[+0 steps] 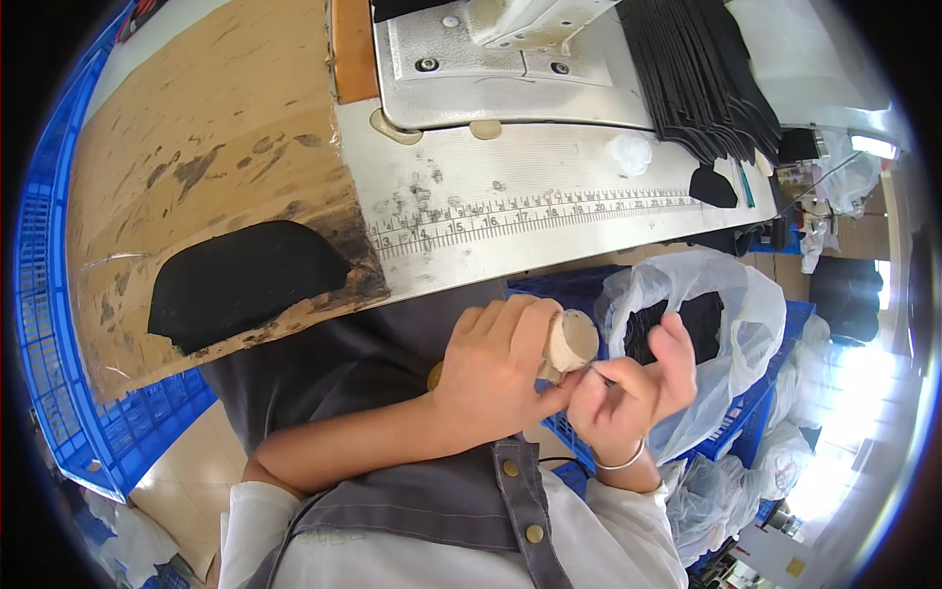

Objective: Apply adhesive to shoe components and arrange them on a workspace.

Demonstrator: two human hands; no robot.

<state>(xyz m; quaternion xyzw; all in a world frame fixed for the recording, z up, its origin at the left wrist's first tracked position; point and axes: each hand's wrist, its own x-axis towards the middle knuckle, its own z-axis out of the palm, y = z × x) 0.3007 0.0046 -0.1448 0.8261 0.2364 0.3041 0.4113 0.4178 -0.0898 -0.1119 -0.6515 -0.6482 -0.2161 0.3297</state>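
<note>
My left hand (500, 363) is wrapped round a small beige roll (579, 337) with a round flat end, held in front of my apron. Whether it is tape or something else I cannot tell. My right hand (633, 393) meets it at the lower edge, thumb and forefinger pinched together, the other fingers raised. What the pinch holds is too small to make out. Beyond my left forearm, a curved black fabric piece (245, 285) lies flat on a stained cardboard sheet (196, 118).
The white table (549, 162) has a printed ruler strip and a sewing machine's base (520, 88). A stack of black pieces (692, 74), a small black piece (713, 187) and a thin teal tool (748, 184) sit right. A plastic bag (756, 304) holds black pieces; blue crates (69, 393) flank me.
</note>
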